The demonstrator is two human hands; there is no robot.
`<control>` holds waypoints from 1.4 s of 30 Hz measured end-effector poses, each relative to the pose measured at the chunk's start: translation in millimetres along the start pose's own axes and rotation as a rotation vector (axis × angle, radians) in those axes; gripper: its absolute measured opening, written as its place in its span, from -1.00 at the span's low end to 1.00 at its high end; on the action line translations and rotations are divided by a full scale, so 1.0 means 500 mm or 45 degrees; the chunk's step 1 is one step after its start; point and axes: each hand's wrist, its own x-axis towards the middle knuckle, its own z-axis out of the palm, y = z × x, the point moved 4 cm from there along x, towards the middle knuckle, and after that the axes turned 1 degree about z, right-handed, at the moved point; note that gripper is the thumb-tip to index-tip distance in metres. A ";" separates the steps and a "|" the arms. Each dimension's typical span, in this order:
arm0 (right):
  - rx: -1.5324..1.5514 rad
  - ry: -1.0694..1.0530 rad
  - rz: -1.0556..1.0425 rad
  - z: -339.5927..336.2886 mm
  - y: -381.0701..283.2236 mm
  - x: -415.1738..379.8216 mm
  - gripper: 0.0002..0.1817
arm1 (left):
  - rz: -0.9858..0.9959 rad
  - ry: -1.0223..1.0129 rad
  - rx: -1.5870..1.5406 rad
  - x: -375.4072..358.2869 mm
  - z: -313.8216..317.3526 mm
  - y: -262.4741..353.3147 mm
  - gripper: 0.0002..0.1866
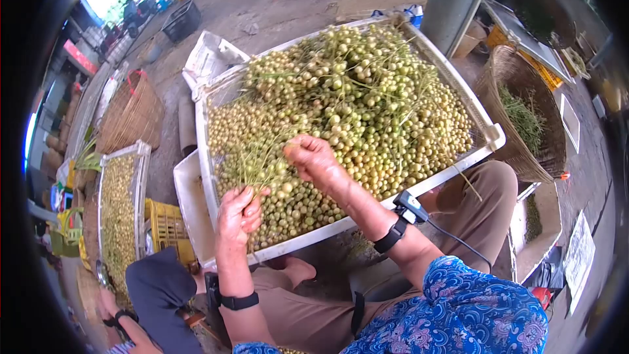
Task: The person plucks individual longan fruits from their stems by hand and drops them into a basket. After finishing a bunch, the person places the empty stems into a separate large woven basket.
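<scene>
In front of me, a white-framed tray (341, 228) holds a heap of small round yellow-green fruits (367, 72), some loose and some on thin green stems. My left hand (239, 215) is closed on a bunch of fruit stems (259, 160) over the tray's near left part; the stems fan out above the fingers. Just right of it and a little higher, my right hand (316, 159) is closed in a pinch over the fruits. What its fingertips hold, if anything, is too small to make out.
A second tray of fruits (119, 203) stands at left beside a yellow crate (169, 228), near another person's hand (107, 305). Wicker baskets stand at left (133, 115) and right (550, 141); the right one contains green stems (522, 118). A pillar (457, 3) rises behind the tray.
</scene>
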 end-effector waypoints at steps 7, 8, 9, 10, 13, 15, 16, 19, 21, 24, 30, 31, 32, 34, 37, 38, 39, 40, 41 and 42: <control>1.242 -0.406 0.158 -0.037 -0.018 0.000 -0.79 | 0.105 -0.050 -0.093 -0.019 -0.027 0.027 -0.68; 0.951 -0.318 0.057 -0.034 -0.039 -0.010 -0.80 | 0.133 -0.047 -0.104 -0.023 -0.033 0.032 -0.68; 0.758 -0.174 0.022 -0.029 -0.047 -0.024 -0.79 | 0.142 -0.032 -0.103 -0.025 -0.038 0.035 -0.68; 0.628 -0.322 0.027 -0.012 -0.042 -0.028 -0.78 | 0.133 0.020 -0.087 -0.027 -0.044 0.033 -0.69; 0.134 -0.369 0.234 0.017 -0.006 -0.051 -0.73 | 0.146 0.089 -0.048 -0.024 -0.042 0.025 -0.70; -0.127 -0.130 0.273 0.040 0.004 -0.055 -0.69 | 0.176 0.068 0.032 -0.018 -0.031 0.022 -0.70; -0.198 -0.114 0.232 0.048 0.009 -0.051 -0.68 | 0.179 0.092 0.096 -0.015 -0.028 0.015 -0.72; -0.279 -0.090 0.228 0.058 0.015 -0.034 -0.66 | 0.187 0.211 0.425 -0.005 -0.009 0.000 -0.73; -0.310 -0.070 0.267 0.054 0.024 -0.022 -0.68 | 0.181 0.228 0.433 -0.003 0.008 -0.007 -0.78; -0.022 -0.119 0.264 0.056 0.022 -0.017 -0.77 | 0.306 0.304 0.628 0.006 0.011 -0.010 -0.78; 0.506 -0.196 0.404 0.027 0.041 -0.008 -0.90 | 0.179 0.113 0.344 0.002 0.017 -0.007 -0.75; 0.502 -0.213 0.391 0.024 0.042 -0.009 -0.91 | 0.164 0.101 0.330 0.002 0.015 -0.010 -0.75; 0.477 -0.165 0.343 0.019 0.041 -0.006 -0.95 | 0.160 0.098 0.333 0.003 0.013 -0.011 -0.75; -0.066 -0.024 -0.093 0.021 0.031 0.002 -0.94 | 0.125 0.104 0.201 0.006 0.009 -0.011 -0.75; -0.952 0.181 -0.731 0.033 -0.007 -0.020 -0.90 | 0.088 0.099 0.176 0.008 0.011 -0.011 -0.75; -0.635 0.170 -0.436 0.034 -0.013 -0.021 -0.92 | 0.088 0.097 0.178 0.009 0.012 -0.011 -0.75; -0.315 0.154 -0.143 0.033 -0.007 -0.022 -0.93 | 0.088 0.080 0.134 0.009 0.012 -0.010 -0.74; 0.127 0.096 -0.015 0.021 0.007 -0.016 -0.95 | 0.090 0.065 0.092 0.007 0.010 -0.009 -0.73; 0.348 0.030 0.061 0.006 0.003 -0.015 -0.95 | 0.090 0.069 0.093 0.004 0.004 -0.006 -0.73; 0.771 -0.045 0.166 -0.015 0.015 -0.008 -0.96 | 0.097 0.077 0.080 0.001 -0.002 -0.001 -0.73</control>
